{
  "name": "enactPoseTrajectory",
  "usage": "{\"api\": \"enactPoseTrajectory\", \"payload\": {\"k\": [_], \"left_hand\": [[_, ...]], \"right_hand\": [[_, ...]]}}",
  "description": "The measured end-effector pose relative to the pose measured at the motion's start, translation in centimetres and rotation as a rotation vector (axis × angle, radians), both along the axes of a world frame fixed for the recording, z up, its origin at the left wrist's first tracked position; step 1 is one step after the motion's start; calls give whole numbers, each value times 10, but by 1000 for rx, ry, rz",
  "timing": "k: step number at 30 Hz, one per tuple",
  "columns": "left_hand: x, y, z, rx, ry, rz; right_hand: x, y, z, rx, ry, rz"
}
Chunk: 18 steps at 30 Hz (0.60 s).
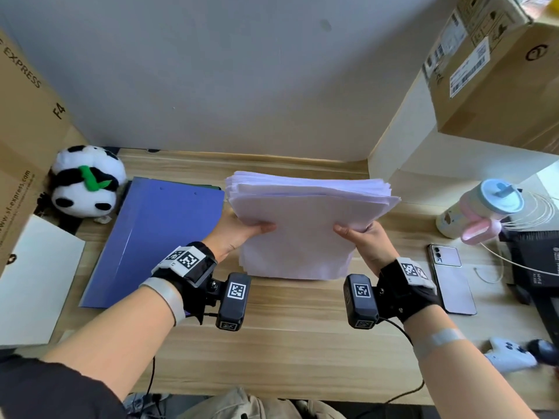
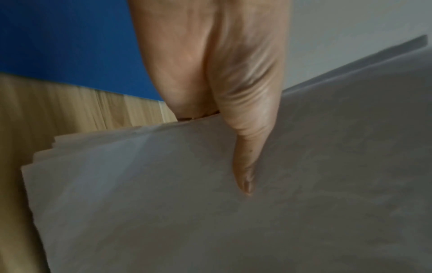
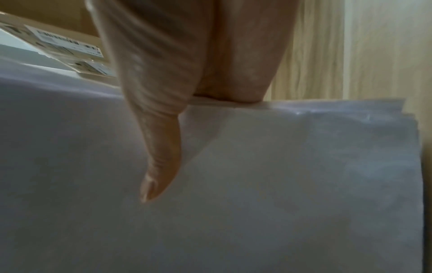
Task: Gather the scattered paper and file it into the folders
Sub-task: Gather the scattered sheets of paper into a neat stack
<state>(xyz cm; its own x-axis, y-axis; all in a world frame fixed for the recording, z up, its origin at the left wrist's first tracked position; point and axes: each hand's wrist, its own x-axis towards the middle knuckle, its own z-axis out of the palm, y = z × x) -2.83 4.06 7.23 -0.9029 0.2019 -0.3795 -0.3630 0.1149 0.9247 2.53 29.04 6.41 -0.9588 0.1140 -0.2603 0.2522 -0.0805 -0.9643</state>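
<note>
A thick stack of white paper (image 1: 305, 225) is held tilted over the middle of the wooden desk, its lower edge near the desk top. My left hand (image 1: 242, 232) grips the stack's left edge, thumb on top and fingers hidden behind. My right hand (image 1: 361, 237) grips the right edge the same way. The wrist views show each thumb pressed on the top sheet (image 2: 304, 184) (image 3: 280, 175), with uneven sheet edges at the corner. A closed blue folder (image 1: 154, 237) lies flat on the desk just left of the stack.
A panda plush (image 1: 86, 182) sits behind the folder. Cardboard boxes (image 1: 496, 71) stand at the left and the upper right. A cup with a lid (image 1: 481, 210), a phone (image 1: 452, 279), cables and dark equipment lie at the right. A white sheet (image 1: 33, 279) lies at the far left.
</note>
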Motion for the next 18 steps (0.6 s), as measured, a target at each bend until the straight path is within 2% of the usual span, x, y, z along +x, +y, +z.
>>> {"api": "enactPoseTrajectory", "payload": {"k": [5,13,15,18], "left_hand": [[3,-3,-2,-25,13,-70],[-1,10,6,-37,19,40],[-6,10,16,-36,77,37],[-13,6,25,-97,144,19]], "right_hand": [[2,5,10,155,70,-9],[-13,-3,39,61,161,-210],[-14,-1,49,54,207,-168],[-15,11,68,203,275,-96]]}}
